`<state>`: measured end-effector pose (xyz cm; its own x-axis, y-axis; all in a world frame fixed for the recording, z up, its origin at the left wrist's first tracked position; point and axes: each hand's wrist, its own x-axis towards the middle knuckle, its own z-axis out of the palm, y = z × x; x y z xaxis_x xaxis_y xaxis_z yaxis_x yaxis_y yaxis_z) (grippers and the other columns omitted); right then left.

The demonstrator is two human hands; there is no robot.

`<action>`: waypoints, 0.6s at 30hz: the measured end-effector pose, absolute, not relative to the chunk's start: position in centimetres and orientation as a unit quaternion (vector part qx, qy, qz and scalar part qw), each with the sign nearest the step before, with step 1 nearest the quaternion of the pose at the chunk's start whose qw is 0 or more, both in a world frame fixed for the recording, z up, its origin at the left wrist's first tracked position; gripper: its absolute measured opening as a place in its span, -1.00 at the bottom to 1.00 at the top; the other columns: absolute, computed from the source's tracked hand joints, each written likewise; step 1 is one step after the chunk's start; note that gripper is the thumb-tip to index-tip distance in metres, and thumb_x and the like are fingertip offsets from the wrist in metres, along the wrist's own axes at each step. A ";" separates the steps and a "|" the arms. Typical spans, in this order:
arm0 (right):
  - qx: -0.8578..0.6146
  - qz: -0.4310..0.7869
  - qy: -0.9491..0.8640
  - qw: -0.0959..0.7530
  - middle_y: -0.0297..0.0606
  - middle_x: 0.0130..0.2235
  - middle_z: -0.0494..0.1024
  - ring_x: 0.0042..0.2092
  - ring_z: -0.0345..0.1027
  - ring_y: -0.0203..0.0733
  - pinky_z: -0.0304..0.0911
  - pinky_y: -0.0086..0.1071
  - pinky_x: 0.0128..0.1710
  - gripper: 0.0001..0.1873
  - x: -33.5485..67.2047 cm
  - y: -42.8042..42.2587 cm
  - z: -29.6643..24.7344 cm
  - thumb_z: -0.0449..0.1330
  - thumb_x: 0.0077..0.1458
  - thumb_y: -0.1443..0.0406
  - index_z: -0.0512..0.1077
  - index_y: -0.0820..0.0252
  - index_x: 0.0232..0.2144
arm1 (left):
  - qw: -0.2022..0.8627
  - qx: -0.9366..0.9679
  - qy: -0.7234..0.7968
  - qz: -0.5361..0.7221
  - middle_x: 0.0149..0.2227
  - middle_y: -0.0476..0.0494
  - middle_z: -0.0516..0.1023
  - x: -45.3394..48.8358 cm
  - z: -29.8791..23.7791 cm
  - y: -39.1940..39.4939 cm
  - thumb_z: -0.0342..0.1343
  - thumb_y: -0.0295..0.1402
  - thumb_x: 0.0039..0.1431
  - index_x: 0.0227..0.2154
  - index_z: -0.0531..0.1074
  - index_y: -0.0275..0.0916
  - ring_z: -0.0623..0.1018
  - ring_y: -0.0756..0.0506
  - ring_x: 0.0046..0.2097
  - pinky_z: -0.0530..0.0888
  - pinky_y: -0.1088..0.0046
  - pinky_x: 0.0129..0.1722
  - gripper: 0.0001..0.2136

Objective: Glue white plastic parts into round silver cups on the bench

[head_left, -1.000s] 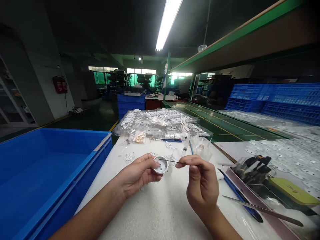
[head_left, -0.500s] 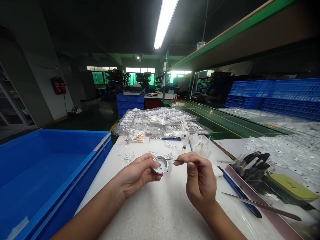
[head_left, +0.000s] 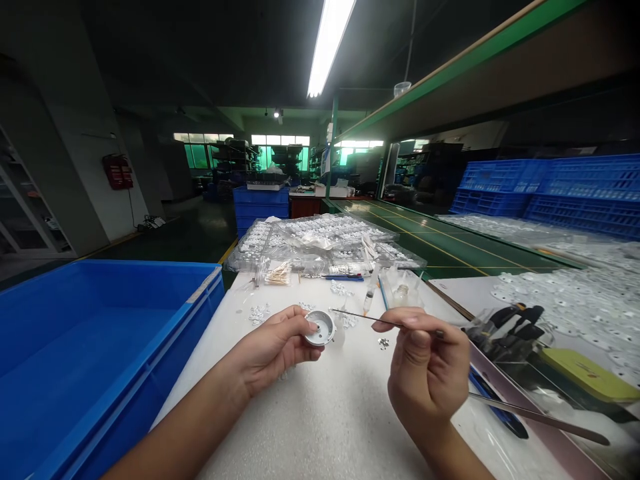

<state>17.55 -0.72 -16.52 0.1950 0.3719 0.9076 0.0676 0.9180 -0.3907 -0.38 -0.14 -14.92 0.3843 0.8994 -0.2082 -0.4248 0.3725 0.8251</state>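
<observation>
In my left hand (head_left: 277, 337), thumb and fingers grip a small round silver-grey metal cup (head_left: 320, 328), its hollow side facing me, with a small hole in its floor. My right hand (head_left: 427, 363) is closed around a thin dark pointed metal tool (head_left: 357, 315). The tool's tip is just right of the cup's rim, apart from it. Small white parts (head_left: 259, 313) lie in little piles on the white work surface (head_left: 280, 427) behind the hands. A few tiny shiny metal pieces (head_left: 383, 343) sit left of my right hand.
At left is a large blue bin (head_left: 125, 347). Cotton swabs (head_left: 278, 273), a syringe (head_left: 369, 300) and trays of white parts (head_left: 320, 233) lie ahead. On the right are a long metal strip-like tool (head_left: 545, 417), a pink-edged box with pliers (head_left: 510, 327) and a yellow lid (head_left: 590, 373).
My right hand has moved right, drawing the tool's tip out of the cup. The tiny metal pieces beside it have come into view. My left hand and the cup have barely moved.
</observation>
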 end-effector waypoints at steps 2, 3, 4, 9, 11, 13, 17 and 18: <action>-0.180 0.106 -0.637 0.742 -0.28 -0.32 0.42 -0.32 0.38 -0.23 0.26 -0.27 -0.30 -0.83 17.5 -0.8 -16.5 -0.06 0.28 0.44 0.26 0.14 -0.17 | 0.755 0.350 0.340 0.439 -0.34 -0.10 0.42 -0.4 -14.9 -0.1 0.22 -0.53 -0.02 -0.41 0.25 -0.26 0.45 0.00 -0.37 0.44 0.50 -0.37 -0.79; -0.185 0.110 -0.649 0.729 -0.28 -0.31 0.42 -0.30 0.38 -0.23 0.27 -0.27 -0.29 -0.82 17.5 -0.8 -16.6 -0.07 0.28 0.45 0.26 0.14 -0.17 | 0.754 0.353 0.340 0.438 -0.34 -0.10 0.42 -0.4 -14.9 -0.1 0.21 -0.53 -0.01 -0.41 0.25 -0.26 0.45 0.00 -0.36 0.44 0.50 -0.37 -0.79; -0.191 0.117 -0.664 0.714 -0.27 -0.30 0.42 -0.29 0.39 -0.23 0.28 -0.27 -0.28 -0.81 17.5 -0.8 -16.6 -0.07 0.28 0.46 0.26 0.14 -0.16 | 0.753 0.355 0.340 0.437 -0.34 -0.10 0.42 -0.4 -14.9 -0.1 0.20 -0.53 0.00 -0.40 0.25 -0.27 0.45 0.00 -0.36 0.44 0.50 -0.37 -0.80; -0.211 0.143 -0.704 0.663 -0.26 -0.28 0.43 -0.25 0.40 -0.23 0.33 -0.29 -0.26 -0.80 17.4 -0.7 -17.1 -0.07 0.28 0.44 0.27 0.14 -0.13 | 0.751 0.366 0.341 0.431 -0.36 -0.10 0.41 -0.3 -14.9 -0.3 0.16 -0.55 0.04 -0.40 0.24 -0.27 0.45 0.00 -0.36 0.43 0.51 -0.37 -0.82; -0.220 0.139 -0.701 0.664 -0.27 -0.29 0.43 -0.25 0.41 -0.24 0.34 -0.31 -0.26 -0.80 17.4 -0.7 -17.2 -0.07 0.28 0.44 0.27 0.13 -0.13 | 0.753 0.374 0.336 0.425 -0.36 -0.11 0.41 -0.2 -14.8 -0.4 0.15 -0.55 0.05 -0.39 0.23 -0.27 0.45 0.00 -0.35 0.43 0.52 -0.38 -0.83; -0.228 0.133 -0.695 0.669 -0.28 -0.29 0.44 -0.25 0.41 -0.26 0.34 -0.33 -0.25 -0.80 17.4 -0.8 -17.2 -0.06 0.28 0.44 0.28 0.13 -0.13 | 0.756 0.377 0.332 0.419 -0.35 -0.12 0.41 -0.2 -14.8 -0.5 0.14 -0.54 0.06 -0.40 0.23 -0.27 0.45 0.00 -0.35 0.43 0.52 -0.37 -0.83; -0.252 0.125 -0.682 0.675 -0.28 -0.28 0.44 -0.27 0.42 -0.29 0.35 -0.37 -0.24 -0.82 17.3 -0.8 -17.1 -0.05 0.28 0.43 0.29 0.14 -0.14 | 0.759 0.374 0.332 0.418 -0.32 -0.13 0.42 -0.2 -14.8 -0.4 0.14 -0.54 0.06 -0.38 0.23 -0.27 0.45 0.00 -0.34 0.43 0.52 -0.37 -0.83; -0.256 0.124 -0.680 0.675 -0.28 -0.28 0.44 -0.27 0.42 -0.29 0.35 -0.37 -0.25 -0.83 17.3 -0.7 -17.1 -0.05 0.28 0.43 0.29 0.15 -0.15 | 0.758 0.374 0.332 0.419 -0.32 -0.13 0.42 -0.3 -14.9 -0.4 0.15 -0.54 0.06 -0.38 0.23 -0.27 0.45 0.00 -0.34 0.43 0.52 -0.37 -0.83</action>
